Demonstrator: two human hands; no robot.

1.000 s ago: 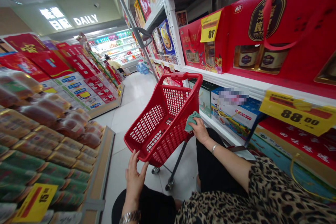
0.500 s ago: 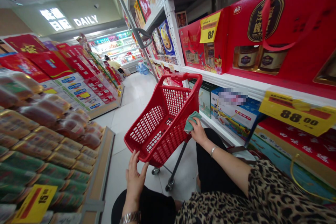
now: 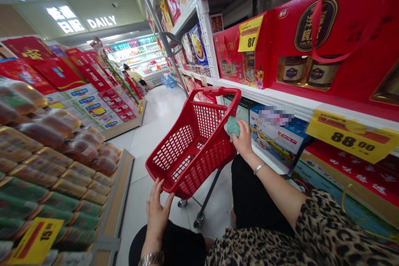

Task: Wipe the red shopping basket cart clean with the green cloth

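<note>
Green cloth (image 3: 232, 128) sits at the far rim of the red wheeled shopping basket (image 3: 182, 162), closed in the right hand's grip (image 3: 243, 139); no goods show inside the basket; the left hand (image 3: 158, 216) stands open, fingers spread, holding nothing, just below its near corner.

A person's left hand (image 3: 157, 216) is held low and open, its fingers (image 3: 154, 193) spread and slightly curled, a metal wristwatch (image 3: 151, 259) on the wrist. The right hand (image 3: 243, 139) is raised and closed at the end of an outstretched arm, a thin bangle (image 3: 258, 169) at the wrist and a leopard-print sleeve (image 3: 311, 226) above the elbow.
</note>
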